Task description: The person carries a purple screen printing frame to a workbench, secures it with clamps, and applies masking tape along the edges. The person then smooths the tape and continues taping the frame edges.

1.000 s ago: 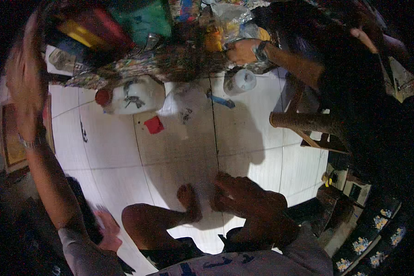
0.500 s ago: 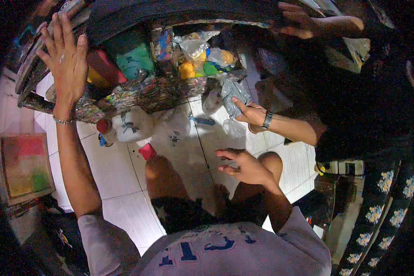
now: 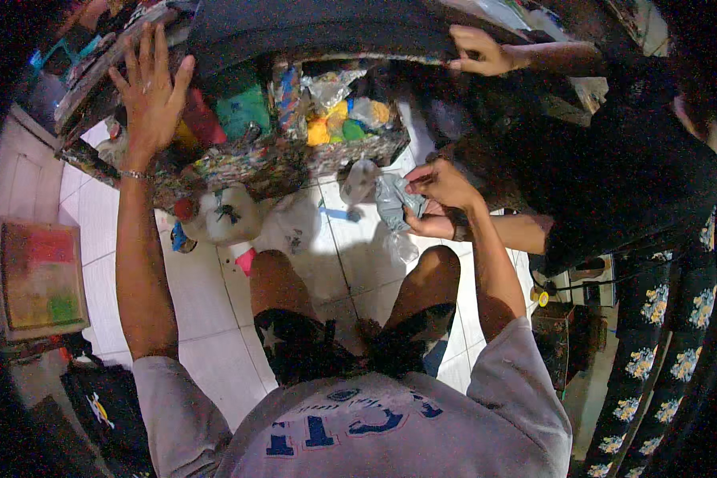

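My left hand (image 3: 153, 99) is raised at the upper left with its fingers spread, near the paint-spattered bench edge. My right hand (image 3: 448, 185) reaches right of centre, its fingers curled at the top of a crumpled grey plastic bag (image 3: 392, 201). Another person's hand (image 3: 432, 225), with a watch at the wrist, supports that bag from below, so both hands are at it together. That person's other hand (image 3: 479, 52) rests by the dark cloth-covered surface (image 3: 319, 36) at the top.
An open compartment below the bench holds yellow, green and silvery bags (image 3: 346, 119). White floor tiles carry a white plastic jug (image 3: 231, 213), a clear bag (image 3: 360, 182) and a blue strip (image 3: 338, 213). A colour-stained framed screen (image 3: 44, 275) leans at the left.
My right hand has moved up and forward from above my knee to the grey bag in the other person's hand. My left hand stays raised and spread.
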Demonstrator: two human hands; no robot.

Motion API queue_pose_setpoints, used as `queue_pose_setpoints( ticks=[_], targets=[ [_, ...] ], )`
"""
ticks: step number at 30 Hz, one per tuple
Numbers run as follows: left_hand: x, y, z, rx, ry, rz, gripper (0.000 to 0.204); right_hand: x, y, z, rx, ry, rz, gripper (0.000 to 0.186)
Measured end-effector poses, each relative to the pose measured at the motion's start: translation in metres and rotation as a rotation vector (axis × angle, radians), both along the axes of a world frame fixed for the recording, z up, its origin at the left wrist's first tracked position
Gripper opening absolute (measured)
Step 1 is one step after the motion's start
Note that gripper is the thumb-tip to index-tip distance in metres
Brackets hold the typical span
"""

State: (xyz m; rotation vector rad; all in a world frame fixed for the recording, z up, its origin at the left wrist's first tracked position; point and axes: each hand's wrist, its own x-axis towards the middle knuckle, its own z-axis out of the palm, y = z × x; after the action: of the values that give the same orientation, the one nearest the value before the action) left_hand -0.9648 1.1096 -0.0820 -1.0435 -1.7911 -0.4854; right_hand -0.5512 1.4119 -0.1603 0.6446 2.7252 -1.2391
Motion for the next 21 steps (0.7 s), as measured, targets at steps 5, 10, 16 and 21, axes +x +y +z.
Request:
queue_pose_setpoints(
  ticks=[5, 10, 16, 21],
  targets=[
    [-0.005, 0.003, -0.007, -0.017, 0.039, 0.011, 0.067, 0.003, -0.041, 0.041, 0.160, 0.124, -0.050, 0.017],
    [0.004, 0.001, -0.003, -0.070, 0.055, -0.012, 0.064, -0.003, -0.074, 0.082, 0.094, 0.246, -0.053, 0.019],
    [0.036, -0.033, 0.033, -0.127, -0.551, -0.291, 0.073, -0.023, -0.088, 0.114, -0.740, 0.437, -0.167, 0.025],
    [0.158, -0.089, 0.105, 0.119, -0.999, -0.277, 0.050, -0.023, -0.111, 0.102, -1.574, 0.526, -0.382, 0.026]
  ],
)
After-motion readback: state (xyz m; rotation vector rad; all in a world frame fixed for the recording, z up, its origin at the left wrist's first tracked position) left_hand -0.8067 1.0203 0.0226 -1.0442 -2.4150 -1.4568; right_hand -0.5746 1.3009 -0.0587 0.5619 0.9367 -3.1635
